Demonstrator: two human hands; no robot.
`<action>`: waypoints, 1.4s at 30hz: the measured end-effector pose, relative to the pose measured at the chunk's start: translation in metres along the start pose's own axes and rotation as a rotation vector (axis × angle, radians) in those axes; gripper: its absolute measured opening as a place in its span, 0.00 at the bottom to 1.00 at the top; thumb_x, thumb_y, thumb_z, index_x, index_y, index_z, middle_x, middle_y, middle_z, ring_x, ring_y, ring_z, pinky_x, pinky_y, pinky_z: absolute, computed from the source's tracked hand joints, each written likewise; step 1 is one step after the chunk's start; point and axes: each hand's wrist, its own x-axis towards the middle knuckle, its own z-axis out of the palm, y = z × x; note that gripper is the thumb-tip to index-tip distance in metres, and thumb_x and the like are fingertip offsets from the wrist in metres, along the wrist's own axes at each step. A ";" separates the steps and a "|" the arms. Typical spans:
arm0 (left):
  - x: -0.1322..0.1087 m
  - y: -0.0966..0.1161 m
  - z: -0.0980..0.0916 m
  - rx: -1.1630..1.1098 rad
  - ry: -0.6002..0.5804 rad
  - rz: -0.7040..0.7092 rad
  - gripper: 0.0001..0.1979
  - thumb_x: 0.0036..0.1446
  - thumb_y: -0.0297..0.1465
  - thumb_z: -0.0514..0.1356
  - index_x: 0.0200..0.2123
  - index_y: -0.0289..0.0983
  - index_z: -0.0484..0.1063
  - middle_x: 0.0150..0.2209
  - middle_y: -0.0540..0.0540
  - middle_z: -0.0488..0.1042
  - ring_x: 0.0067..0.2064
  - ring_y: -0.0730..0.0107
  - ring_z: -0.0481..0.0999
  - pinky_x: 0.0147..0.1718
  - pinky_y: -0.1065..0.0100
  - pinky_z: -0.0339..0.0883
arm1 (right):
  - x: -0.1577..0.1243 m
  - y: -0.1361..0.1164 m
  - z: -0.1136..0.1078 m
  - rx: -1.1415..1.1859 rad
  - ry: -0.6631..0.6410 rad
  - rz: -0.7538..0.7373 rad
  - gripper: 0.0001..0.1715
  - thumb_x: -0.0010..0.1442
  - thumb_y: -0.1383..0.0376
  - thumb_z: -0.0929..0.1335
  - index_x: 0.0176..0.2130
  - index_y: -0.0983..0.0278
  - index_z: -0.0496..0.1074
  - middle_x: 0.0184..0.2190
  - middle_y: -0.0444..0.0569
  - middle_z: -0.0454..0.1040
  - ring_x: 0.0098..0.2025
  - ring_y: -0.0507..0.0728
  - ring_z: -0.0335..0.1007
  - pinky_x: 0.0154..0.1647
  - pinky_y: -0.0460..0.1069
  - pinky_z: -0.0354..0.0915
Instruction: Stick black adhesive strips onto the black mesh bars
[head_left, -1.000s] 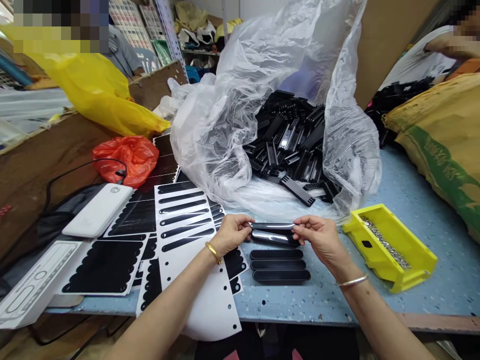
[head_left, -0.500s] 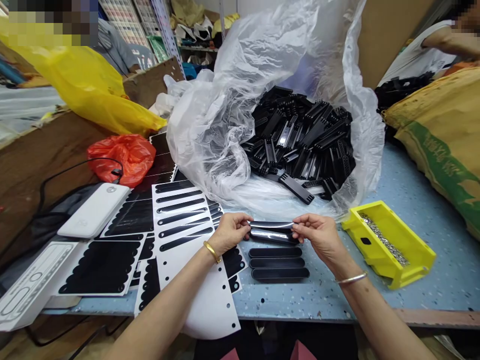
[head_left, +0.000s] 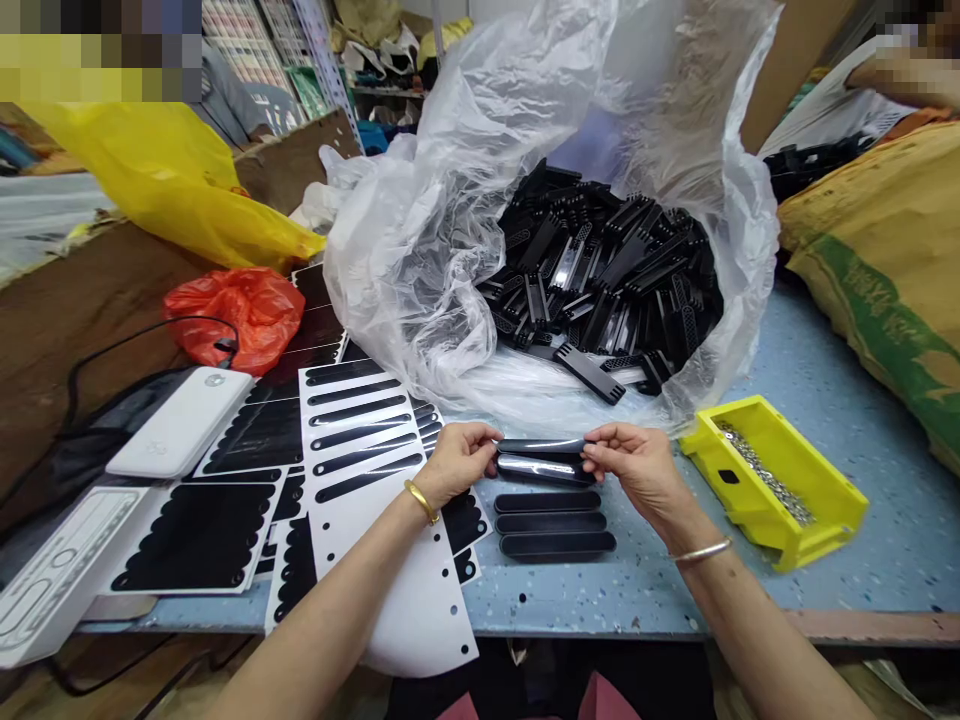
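Observation:
Between my hands stretches a thin black adhesive strip (head_left: 541, 446), rounded at its ends. My left hand (head_left: 459, 462) pinches its left end and my right hand (head_left: 631, 462) its right end. Just under the strip lies a glossy black oblong piece (head_left: 544, 469); whether the two touch, I cannot tell. Nearer to me, several more black oblong pieces (head_left: 555, 524) lie in a row on the blue speckled table (head_left: 600, 605). Beside my left forearm, a white backing sheet (head_left: 386, 590) carries black strips on its upper half, with bare paper below.
A clear plastic bag (head_left: 420, 270) full of black plastic parts (head_left: 600, 280) stands behind my hands. On the right is a yellow bin (head_left: 821, 500) with small metal pieces. A white power bank (head_left: 180, 420), sticker sheets and a red bag (head_left: 236, 315) occupy the left. Two people are partly visible.
My view has shifted slightly. Both hands keep their pinch on the adhesive strip, which has dipped slightly towards the glossy piece and shows less glare.

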 end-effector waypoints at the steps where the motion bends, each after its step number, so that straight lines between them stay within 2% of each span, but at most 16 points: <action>1: 0.000 0.000 0.000 0.013 0.000 -0.005 0.08 0.46 0.24 0.60 0.33 0.32 0.75 0.17 0.52 0.72 0.19 0.75 0.73 0.16 0.78 0.61 | 0.000 -0.001 0.000 0.011 0.003 0.003 0.17 0.37 0.62 0.80 0.27 0.67 0.77 0.17 0.47 0.74 0.19 0.53 0.70 0.16 0.44 0.63; 12: 0.000 -0.001 0.000 0.043 -0.024 0.023 0.06 0.47 0.23 0.59 0.31 0.32 0.76 0.18 0.52 0.72 0.20 0.75 0.73 0.18 0.76 0.63 | -0.004 -0.008 0.002 0.085 0.042 0.013 0.15 0.37 0.64 0.80 0.26 0.67 0.77 0.18 0.48 0.76 0.19 0.52 0.71 0.18 0.43 0.64; 16: 0.001 -0.004 -0.001 0.027 -0.009 0.016 0.08 0.48 0.23 0.59 0.33 0.32 0.76 0.18 0.52 0.72 0.19 0.75 0.73 0.18 0.76 0.62 | -0.003 -0.007 0.001 0.071 0.031 0.017 0.16 0.37 0.64 0.80 0.27 0.67 0.77 0.17 0.48 0.75 0.19 0.52 0.71 0.18 0.43 0.64; 31: -0.001 0.002 0.002 0.042 0.007 -0.003 0.08 0.47 0.22 0.59 0.32 0.32 0.76 0.17 0.52 0.71 0.19 0.75 0.72 0.17 0.76 0.62 | -0.003 -0.001 0.001 0.040 0.020 0.039 0.15 0.37 0.64 0.80 0.26 0.66 0.77 0.17 0.47 0.74 0.19 0.53 0.71 0.17 0.45 0.64; 36: 0.000 0.001 0.001 0.052 -0.002 0.010 0.08 0.46 0.22 0.59 0.31 0.33 0.77 0.19 0.52 0.73 0.20 0.74 0.73 0.18 0.76 0.63 | -0.001 -0.001 -0.002 0.100 0.017 0.071 0.16 0.35 0.64 0.81 0.26 0.67 0.77 0.17 0.47 0.75 0.19 0.52 0.71 0.18 0.44 0.64; 42: 0.001 -0.001 0.001 0.053 -0.005 0.025 0.07 0.46 0.23 0.60 0.31 0.33 0.77 0.18 0.53 0.72 0.20 0.74 0.73 0.19 0.76 0.63 | 0.000 0.001 -0.002 0.060 0.018 0.054 0.17 0.35 0.63 0.81 0.26 0.67 0.77 0.17 0.47 0.75 0.19 0.52 0.71 0.18 0.45 0.65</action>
